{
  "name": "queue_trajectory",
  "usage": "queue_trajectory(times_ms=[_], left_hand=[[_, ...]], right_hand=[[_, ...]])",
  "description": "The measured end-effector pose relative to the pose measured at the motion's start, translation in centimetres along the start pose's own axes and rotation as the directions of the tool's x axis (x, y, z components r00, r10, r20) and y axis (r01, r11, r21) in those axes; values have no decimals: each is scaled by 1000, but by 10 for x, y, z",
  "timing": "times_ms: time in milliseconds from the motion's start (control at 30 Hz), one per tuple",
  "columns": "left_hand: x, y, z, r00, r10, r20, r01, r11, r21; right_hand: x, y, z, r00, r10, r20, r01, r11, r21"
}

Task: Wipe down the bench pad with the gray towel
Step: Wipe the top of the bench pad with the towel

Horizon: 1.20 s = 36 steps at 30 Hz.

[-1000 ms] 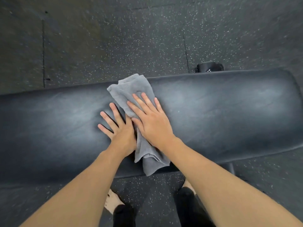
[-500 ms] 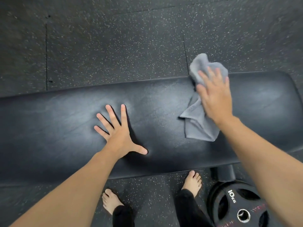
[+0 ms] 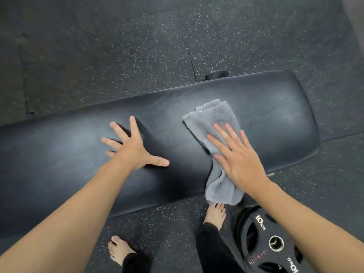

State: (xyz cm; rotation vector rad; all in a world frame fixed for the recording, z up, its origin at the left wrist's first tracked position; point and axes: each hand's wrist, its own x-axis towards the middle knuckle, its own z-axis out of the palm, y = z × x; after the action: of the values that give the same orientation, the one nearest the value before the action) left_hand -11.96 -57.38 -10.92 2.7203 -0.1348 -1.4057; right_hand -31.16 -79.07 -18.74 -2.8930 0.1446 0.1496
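Back toward mid-pad, crumpled gray towel (near end overhanging) under flat, open right hand

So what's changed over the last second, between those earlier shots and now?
The right hand swept the gray towel from the middle of the bench pad out toward its right end, then drew it back toward the near edge, where it now overhangs. The left hand, first beside the towel, ended up apart from it, fingers spread. It stayed pressed flat on the pad, and the towel stayed under the right palm.
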Motion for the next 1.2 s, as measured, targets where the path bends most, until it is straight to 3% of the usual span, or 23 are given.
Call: queue_trajectory(times_ms=[67,167,367,533,667,833,933,1200], left_hand=[[6,43,13,998,65,16,-66,998,20],[13,82,30,999,-16,-30,16,1000,13],[17,79,41,995,1,-103,-5,999,-37],[22,80,41,995,-12,-96,10,1000,-26],[24,82,43,992,-58,-109,58,998,-6],[25,86,42,990,-84,-109,87,996,22],[27,85,42,991,-84,-108,88,996,31],[26,84,43,991,-74,-116,75,997,11]], right_hand=[[-18,56,-14,990,139,1,-139,990,31],[-36,111,-33,968,244,53,-248,964,93],[-16,74,-31,944,327,-33,-316,931,185],[71,2,-13,997,25,-74,-13,989,150],[121,33,-17,994,-66,-87,79,986,149],[123,167,-53,971,231,-66,-210,951,227],[105,219,-68,956,293,-33,-263,898,353],[11,193,-54,892,437,-118,-361,844,398]])
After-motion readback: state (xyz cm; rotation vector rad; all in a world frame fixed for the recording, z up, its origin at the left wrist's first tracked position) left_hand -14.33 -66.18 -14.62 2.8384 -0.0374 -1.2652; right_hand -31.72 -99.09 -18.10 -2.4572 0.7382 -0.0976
